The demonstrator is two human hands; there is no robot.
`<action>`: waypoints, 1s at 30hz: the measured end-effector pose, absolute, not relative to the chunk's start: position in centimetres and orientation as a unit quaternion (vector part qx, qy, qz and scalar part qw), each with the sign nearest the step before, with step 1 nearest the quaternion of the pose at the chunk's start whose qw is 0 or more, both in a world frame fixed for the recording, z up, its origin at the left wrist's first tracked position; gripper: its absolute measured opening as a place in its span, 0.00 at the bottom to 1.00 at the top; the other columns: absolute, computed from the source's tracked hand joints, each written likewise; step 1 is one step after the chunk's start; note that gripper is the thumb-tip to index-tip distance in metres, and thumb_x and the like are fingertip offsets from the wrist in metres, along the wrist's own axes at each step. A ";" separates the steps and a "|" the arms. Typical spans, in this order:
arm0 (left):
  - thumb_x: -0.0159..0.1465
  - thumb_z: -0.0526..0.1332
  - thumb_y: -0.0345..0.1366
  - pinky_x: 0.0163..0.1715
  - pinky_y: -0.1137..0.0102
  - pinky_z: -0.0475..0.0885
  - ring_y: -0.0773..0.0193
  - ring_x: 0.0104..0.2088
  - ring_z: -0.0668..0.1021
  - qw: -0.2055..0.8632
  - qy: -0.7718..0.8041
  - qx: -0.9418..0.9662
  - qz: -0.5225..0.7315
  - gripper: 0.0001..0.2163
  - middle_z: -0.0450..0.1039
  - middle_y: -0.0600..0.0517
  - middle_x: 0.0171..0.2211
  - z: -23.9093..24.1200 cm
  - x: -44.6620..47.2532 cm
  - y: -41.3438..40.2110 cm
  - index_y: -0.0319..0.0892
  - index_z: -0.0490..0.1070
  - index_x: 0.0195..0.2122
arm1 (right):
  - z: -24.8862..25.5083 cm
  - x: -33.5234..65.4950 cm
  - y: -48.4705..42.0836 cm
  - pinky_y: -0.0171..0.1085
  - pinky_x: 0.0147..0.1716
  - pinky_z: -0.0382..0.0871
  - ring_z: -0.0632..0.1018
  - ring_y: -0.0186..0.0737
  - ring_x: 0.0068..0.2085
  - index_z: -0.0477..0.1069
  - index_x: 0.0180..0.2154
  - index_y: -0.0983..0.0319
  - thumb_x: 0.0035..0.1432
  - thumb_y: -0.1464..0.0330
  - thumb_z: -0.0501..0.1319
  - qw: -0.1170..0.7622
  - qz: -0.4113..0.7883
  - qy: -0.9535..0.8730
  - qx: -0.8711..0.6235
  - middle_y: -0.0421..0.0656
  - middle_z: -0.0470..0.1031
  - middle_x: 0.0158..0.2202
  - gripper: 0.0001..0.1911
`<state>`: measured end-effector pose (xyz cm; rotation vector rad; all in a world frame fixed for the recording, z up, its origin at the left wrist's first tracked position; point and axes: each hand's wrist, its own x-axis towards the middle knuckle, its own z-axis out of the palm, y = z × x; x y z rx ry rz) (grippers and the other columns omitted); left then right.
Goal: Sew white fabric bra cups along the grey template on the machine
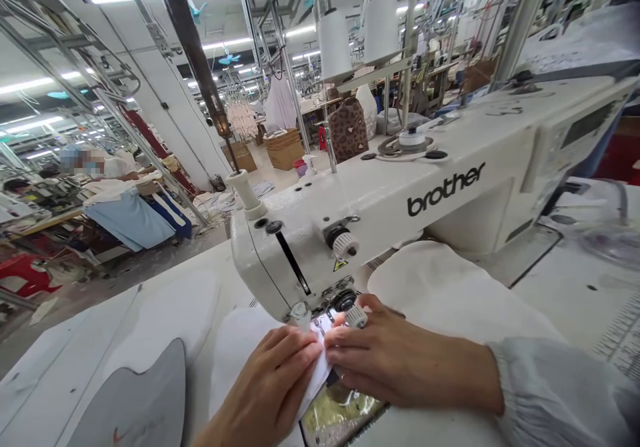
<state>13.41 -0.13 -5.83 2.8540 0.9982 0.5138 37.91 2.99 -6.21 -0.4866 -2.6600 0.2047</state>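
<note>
My left hand (277,367) and right hand (395,350) meet at the lit end of a Brother sewing machine (370,213).
My left fingers sit narrow, holding white cloth (237,340) just below the machine; my right fingers bunch against it, though I cannot tell whether they pinch. A grey template (140,400) lies between my left wrist and the left edge of the bench (560,287); a pale fabric piece (440,287) lies beyond my right wrist.
</note>
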 end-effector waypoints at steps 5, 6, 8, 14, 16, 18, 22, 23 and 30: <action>0.66 0.55 0.25 0.53 0.66 0.71 0.62 0.52 0.74 0.036 0.331 0.920 0.207 0.18 0.74 0.46 0.48 -5.9 14.0 -0.4 0.42 0.64 0.57 | -6.1 37.9 3.0 0.42 0.48 0.51 0.71 0.37 0.42 0.68 0.40 0.61 0.70 0.68 0.51 0.218 0.074 -0.957 -0.178 0.38 0.75 0.40 0.09; 0.66 0.55 0.25 0.54 0.66 0.71 0.62 0.52 0.74 0.032 0.331 0.919 0.212 0.18 0.74 0.46 0.47 -6.0 14.1 -0.5 0.42 0.64 0.57 | -6.1 37.9 3.0 0.43 0.48 0.51 0.72 0.37 0.42 0.68 0.40 0.61 0.70 0.68 0.50 0.218 0.075 -0.957 -0.178 0.39 0.76 0.40 0.09; 0.65 0.55 0.25 0.54 0.65 0.70 0.62 0.52 0.74 0.023 0.333 0.917 0.217 0.18 0.74 0.47 0.48 -6.2 14.2 -0.5 0.42 0.64 0.56 | -6.0 37.9 3.0 0.43 0.48 0.51 0.72 0.38 0.43 0.69 0.40 0.61 0.70 0.69 0.50 0.212 0.077 -0.958 -0.179 0.39 0.76 0.40 0.10; 0.65 0.55 0.25 0.51 0.67 0.72 0.63 0.50 0.75 -0.010 0.353 0.909 0.222 0.17 0.75 0.47 0.47 -6.7 14.6 -1.0 0.42 0.65 0.54 | -5.7 38.2 3.4 0.42 0.47 0.50 0.71 0.39 0.43 0.69 0.38 0.61 0.70 0.68 0.51 0.209 0.070 -0.962 -0.163 0.39 0.76 0.38 0.10; 0.65 0.55 0.26 0.50 0.68 0.73 0.63 0.50 0.75 -0.025 0.362 0.905 0.222 0.16 0.75 0.47 0.47 -6.7 14.9 -1.2 0.42 0.66 0.53 | -5.6 38.2 3.6 0.42 0.48 0.50 0.70 0.38 0.43 0.68 0.37 0.61 0.70 0.68 0.51 0.210 0.068 -0.963 -0.155 0.39 0.75 0.38 0.10; 0.65 0.54 0.26 0.48 0.68 0.74 0.63 0.49 0.76 -0.039 0.373 0.899 0.224 0.14 0.75 0.46 0.47 -6.7 15.1 -1.3 0.41 0.67 0.51 | -5.6 38.3 3.8 0.42 0.48 0.49 0.70 0.38 0.42 0.68 0.37 0.61 0.70 0.67 0.52 0.211 0.067 -0.963 -0.152 0.38 0.75 0.38 0.09; 0.66 0.53 0.27 0.46 0.70 0.74 0.63 0.47 0.77 -0.070 0.388 0.888 0.239 0.11 0.76 0.46 0.44 -6.7 15.7 -1.4 0.41 0.69 0.47 | -5.8 38.3 4.0 0.43 0.48 0.49 0.68 0.38 0.41 0.67 0.37 0.61 0.70 0.67 0.51 0.214 0.057 -0.964 -0.148 0.38 0.74 0.38 0.09; 0.66 0.53 0.27 0.46 0.70 0.74 0.64 0.46 0.78 -0.077 0.390 0.885 0.244 0.11 0.77 0.47 0.44 -6.7 15.8 -1.4 0.41 0.69 0.47 | -5.9 38.3 4.1 0.43 0.48 0.49 0.68 0.38 0.41 0.67 0.37 0.61 0.70 0.67 0.51 0.213 0.052 -0.964 -0.149 0.38 0.73 0.38 0.09; 0.67 0.53 0.29 0.45 0.71 0.75 0.64 0.47 0.78 -0.138 0.434 0.853 0.256 0.11 0.78 0.49 0.45 -8.1 16.3 -1.9 0.41 0.70 0.47 | -6.3 38.2 4.4 0.43 0.47 0.48 0.66 0.40 0.41 0.67 0.37 0.59 0.71 0.65 0.50 0.212 0.019 -0.960 -0.183 0.40 0.71 0.39 0.11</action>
